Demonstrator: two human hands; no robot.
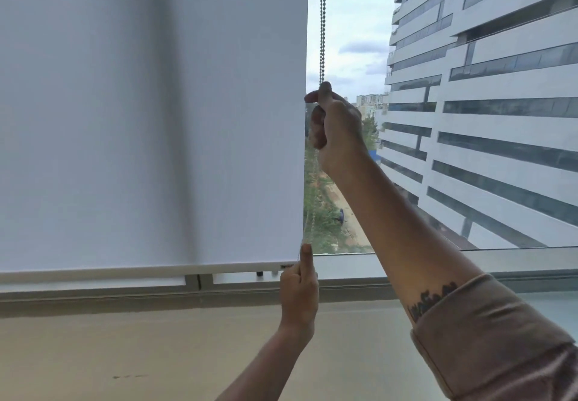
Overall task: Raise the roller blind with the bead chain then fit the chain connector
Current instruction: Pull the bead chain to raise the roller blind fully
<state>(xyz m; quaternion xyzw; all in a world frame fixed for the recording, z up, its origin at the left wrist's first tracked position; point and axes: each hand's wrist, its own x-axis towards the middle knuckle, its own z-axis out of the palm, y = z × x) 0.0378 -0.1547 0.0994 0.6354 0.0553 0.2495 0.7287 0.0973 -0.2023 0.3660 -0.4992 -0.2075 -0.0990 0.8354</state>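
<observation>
A white roller blind [150, 119] covers the left part of the window, its bottom bar [140, 270] just above the sill. A metal bead chain [322, 25] hangs along the blind's right edge. My right hand [336, 128] is closed around the chain at mid height, thumb on top. Lower down, my left hand [298, 294] pinches the chain's lower run by the blind's bottom right corner, forefinger pointing up. Between the hands the chain is faint against the greenery. No chain connector is visible.
A grey window frame and sill [406, 263] run across below the blind, with a beige ledge [156, 353] beneath. Through the glass stands a tall white building [484, 103] on the right, with trees and a road far below.
</observation>
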